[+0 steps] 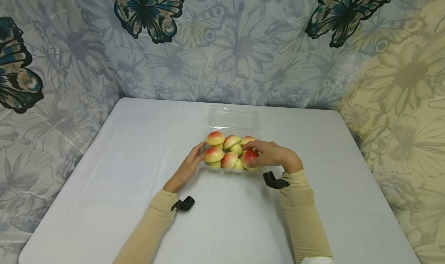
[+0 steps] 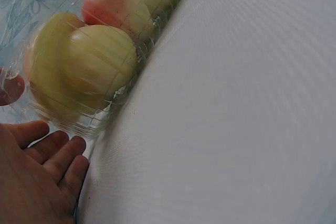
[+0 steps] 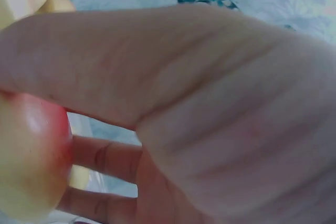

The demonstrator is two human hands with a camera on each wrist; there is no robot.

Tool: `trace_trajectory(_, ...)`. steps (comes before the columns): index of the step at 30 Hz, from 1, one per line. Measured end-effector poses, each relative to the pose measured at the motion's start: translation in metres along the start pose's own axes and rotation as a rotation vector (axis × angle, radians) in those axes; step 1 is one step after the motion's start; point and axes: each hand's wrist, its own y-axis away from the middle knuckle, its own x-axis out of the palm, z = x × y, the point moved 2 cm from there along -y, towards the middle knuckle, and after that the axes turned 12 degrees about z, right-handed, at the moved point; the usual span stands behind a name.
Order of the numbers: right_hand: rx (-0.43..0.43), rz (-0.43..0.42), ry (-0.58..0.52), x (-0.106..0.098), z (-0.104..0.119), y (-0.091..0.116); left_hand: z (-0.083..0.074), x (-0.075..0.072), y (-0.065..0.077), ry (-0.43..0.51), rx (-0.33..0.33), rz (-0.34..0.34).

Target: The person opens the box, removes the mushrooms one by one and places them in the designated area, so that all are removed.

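Observation:
A clear plastic clamshell box [image 1: 233, 117] lies on the table with its lid folded back. Inside are several red-and-yellow apples [image 1: 213, 154], which look halved and stacked in two rows. My right hand [image 1: 272, 154] holds an apple [image 3: 34, 156] at the box's front right corner, thumb on one side and fingers on the other. At the left end my left hand [image 1: 187, 166] rests against the box wall, its fingers [image 2: 65, 158] loosely extended by the plastic. Its thumb [image 2: 10, 87] shows at the box's edge. The right palm hides part of the box in the right wrist view.
White cloth covers the table [image 1: 121, 159], whose far edge meets a patterned backdrop [image 1: 226, 63] of flowers and butterflies. Black wrist mounts [image 1: 276, 181] stick out from both sleeves.

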Motion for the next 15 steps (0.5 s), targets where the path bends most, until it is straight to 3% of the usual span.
trace_trajectory(15,-0.080,-0.056,-0.066,-0.0058,-0.0016,0.0059,0.0001,0.0003,-0.0003,0.011,0.001,-0.003)
